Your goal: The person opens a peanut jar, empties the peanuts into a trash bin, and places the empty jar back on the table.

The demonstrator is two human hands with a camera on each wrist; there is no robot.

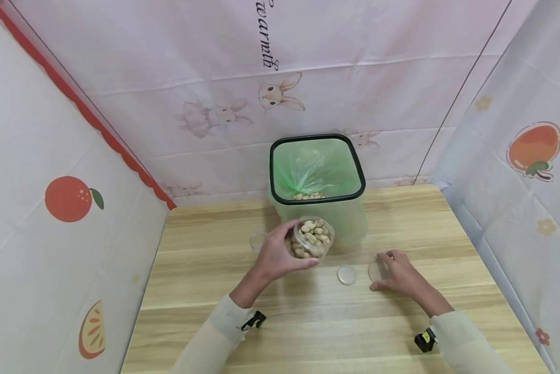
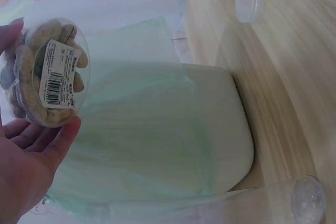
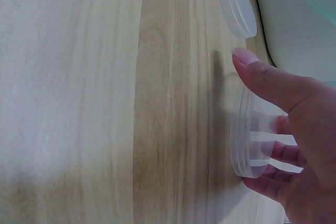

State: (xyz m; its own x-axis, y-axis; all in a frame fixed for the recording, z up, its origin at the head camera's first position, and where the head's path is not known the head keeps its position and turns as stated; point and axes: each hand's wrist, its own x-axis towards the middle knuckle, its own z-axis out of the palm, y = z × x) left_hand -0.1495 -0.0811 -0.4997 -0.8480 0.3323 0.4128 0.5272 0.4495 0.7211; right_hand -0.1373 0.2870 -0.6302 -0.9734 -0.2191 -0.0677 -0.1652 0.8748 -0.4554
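My left hand holds a clear plastic jar of unshelled peanuts, tilted just in front of the bin. A barcode label is on the jar's base. My right hand is low over the table, fingers and thumb curled round a clear round plastic container with a ridged rim; whether it is a jar or a lid I cannot tell. Beside it a frosted round lid lies on the wood. The bin has a black rim and green bag, with peanuts inside.
Another clear round piece stands on the wooden table, left of the bin. Printed cloth walls enclose the table at the back and both sides. The bin stands against the back one.
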